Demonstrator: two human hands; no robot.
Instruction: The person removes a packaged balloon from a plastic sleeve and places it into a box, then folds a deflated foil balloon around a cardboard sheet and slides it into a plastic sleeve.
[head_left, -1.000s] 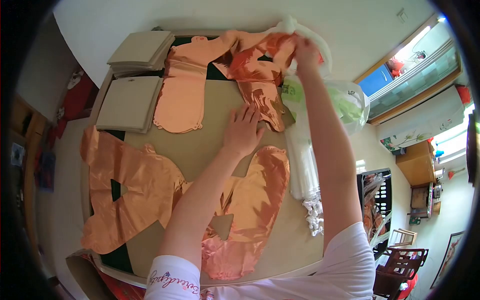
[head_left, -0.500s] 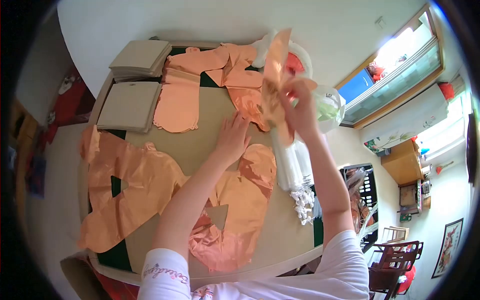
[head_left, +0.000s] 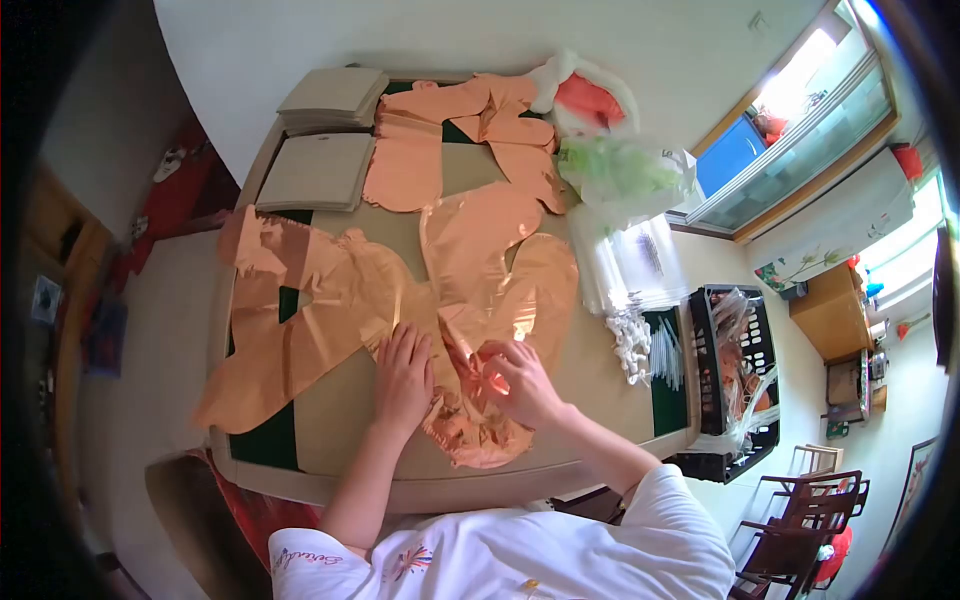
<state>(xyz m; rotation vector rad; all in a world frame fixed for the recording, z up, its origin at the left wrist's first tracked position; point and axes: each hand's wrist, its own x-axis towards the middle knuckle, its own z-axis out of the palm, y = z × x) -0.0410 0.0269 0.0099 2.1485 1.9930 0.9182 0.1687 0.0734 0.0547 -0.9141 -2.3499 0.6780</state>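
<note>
Several flat, uninflated rose-gold foil balloons lie on the table. My left hand (head_left: 405, 372) rests with its fingers stretched out near the edge of the large foil balloon on the left (head_left: 345, 300). Close to the table's front edge, my right hand (head_left: 518, 380) has thumb and fingers pinched together on another foil balloon (head_left: 480, 235), whose near end is crumpled and folded. That balloon reaches away from me and partly overlaps a curved foil section on its right. The fingertips' exact grip is partly hidden by the folds.
Grey-beige square stacks (head_left: 312, 172) stand at the back left. More foil balloons (head_left: 408, 165) lie at the back, beside a red-and-white hat (head_left: 590, 98). Clear plastic bags (head_left: 628, 262), white ribbon-like pieces (head_left: 630, 345) and thin sticks (head_left: 665, 352) lie right, near a black crate (head_left: 708, 370).
My right hand has brought the raised foil piece down from the upper right onto the table in front of me. My left hand has moved nearer and left. The head view has shifted.
</note>
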